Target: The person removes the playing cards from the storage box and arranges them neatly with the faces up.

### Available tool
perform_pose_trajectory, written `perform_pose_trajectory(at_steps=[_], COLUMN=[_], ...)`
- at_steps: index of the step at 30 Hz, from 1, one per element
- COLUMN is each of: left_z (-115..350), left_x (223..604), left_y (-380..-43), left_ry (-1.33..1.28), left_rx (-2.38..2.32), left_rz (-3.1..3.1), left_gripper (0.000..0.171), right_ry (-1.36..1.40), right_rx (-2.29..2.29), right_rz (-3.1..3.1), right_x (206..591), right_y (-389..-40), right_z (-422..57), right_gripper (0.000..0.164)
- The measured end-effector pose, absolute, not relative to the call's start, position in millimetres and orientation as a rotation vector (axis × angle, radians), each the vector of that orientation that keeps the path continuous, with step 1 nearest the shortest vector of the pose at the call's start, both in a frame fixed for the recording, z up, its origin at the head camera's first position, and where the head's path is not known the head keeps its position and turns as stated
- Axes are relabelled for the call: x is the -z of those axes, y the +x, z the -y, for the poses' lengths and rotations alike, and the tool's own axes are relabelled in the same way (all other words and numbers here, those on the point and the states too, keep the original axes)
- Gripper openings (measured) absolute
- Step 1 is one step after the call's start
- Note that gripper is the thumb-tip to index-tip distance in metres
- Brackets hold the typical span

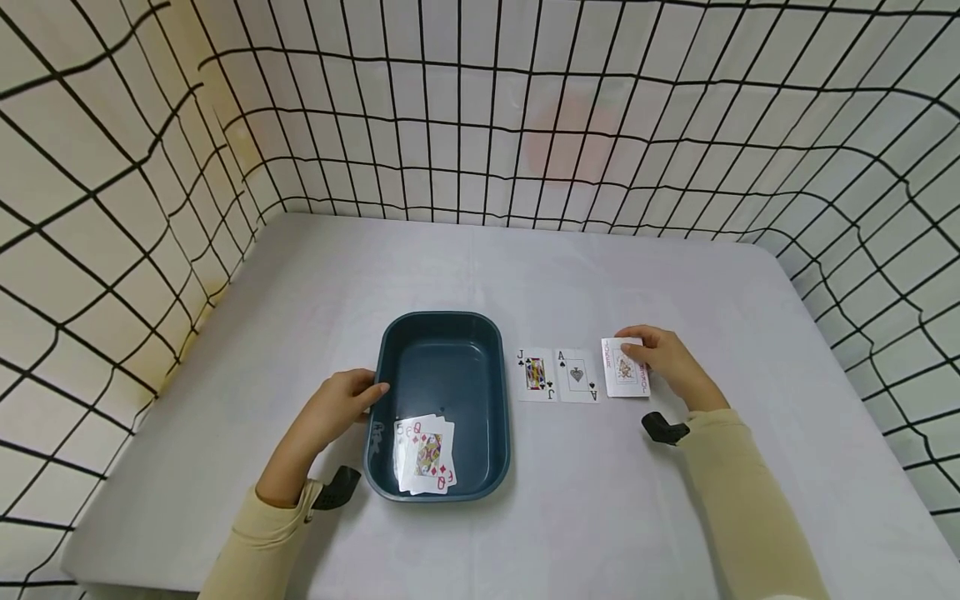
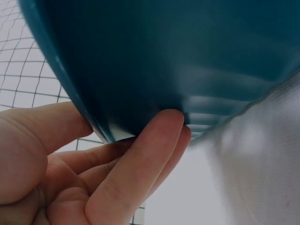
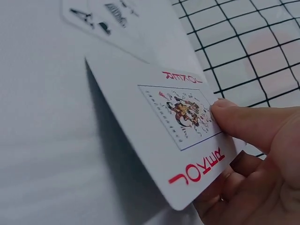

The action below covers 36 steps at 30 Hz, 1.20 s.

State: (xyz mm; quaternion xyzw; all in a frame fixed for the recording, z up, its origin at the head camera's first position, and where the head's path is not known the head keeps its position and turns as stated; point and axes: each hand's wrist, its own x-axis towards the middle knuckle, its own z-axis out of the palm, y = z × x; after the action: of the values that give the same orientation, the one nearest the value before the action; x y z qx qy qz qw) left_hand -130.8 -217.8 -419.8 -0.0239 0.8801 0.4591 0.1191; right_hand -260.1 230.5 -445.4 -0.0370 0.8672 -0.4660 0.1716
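Note:
My left hand grips the left rim of a dark blue tray, thumb on the inner side and fingers outside against the wall, as the left wrist view shows. In the tray's near part lies a small overlapping pile of playing cards with a red queen on top. My right hand pinches a red-lettered joker card between thumb and fingers, its face up and tilted above the white table. Left of it, a jack of clubs and an ace of spades lie face up side by side.
A white cloth covers the table. Black grid netting stands before white walls along the back and both sides. Dark wrist devices sit at both sleeve cuffs.

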Motion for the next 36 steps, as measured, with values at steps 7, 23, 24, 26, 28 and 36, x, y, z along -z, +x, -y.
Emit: perform_pose_trajectory(at_steps=[7,23,24,26,28,36], left_z=[217.3,218.1,218.1,218.0,217.8,217.8], left_x=[420.3,422.6,422.7,422.7,422.4,420.2], left_y=[-130.2,-128.3,-128.4,-128.9,-129.1,-129.5], left_ry=[-0.065,-0.072,-0.072,-0.07,-0.064,-0.06], left_rx=[-1.353,-1.367,-1.367,-1.365,-1.363,-1.355], left_rz=[-2.572,-2.577,-2.578,-2.579,-2.58,-2.584], left_gripper=[0.032,0.034,0.033,0.033,0.032,0.032], right_ry=[-0.191,-0.274,-0.275,-0.273,-0.261,-0.221], right_rx=[1.185,0.954,0.955,0.958,0.976,1.093], right_rz=[-2.622,-2.829,-2.828,-2.823,-2.808,-2.845], right_x=[457.8,459.0,458.8,458.4,457.9,453.3], right_y=[-260.3,-254.9,-254.6,-254.5,-254.7,-260.9], right_z=[-227.4,-214.1,-214.2,-214.6,-214.9,-204.2], right_gripper=[0.026,0.017,0.017,0.018,0.02,0.03])
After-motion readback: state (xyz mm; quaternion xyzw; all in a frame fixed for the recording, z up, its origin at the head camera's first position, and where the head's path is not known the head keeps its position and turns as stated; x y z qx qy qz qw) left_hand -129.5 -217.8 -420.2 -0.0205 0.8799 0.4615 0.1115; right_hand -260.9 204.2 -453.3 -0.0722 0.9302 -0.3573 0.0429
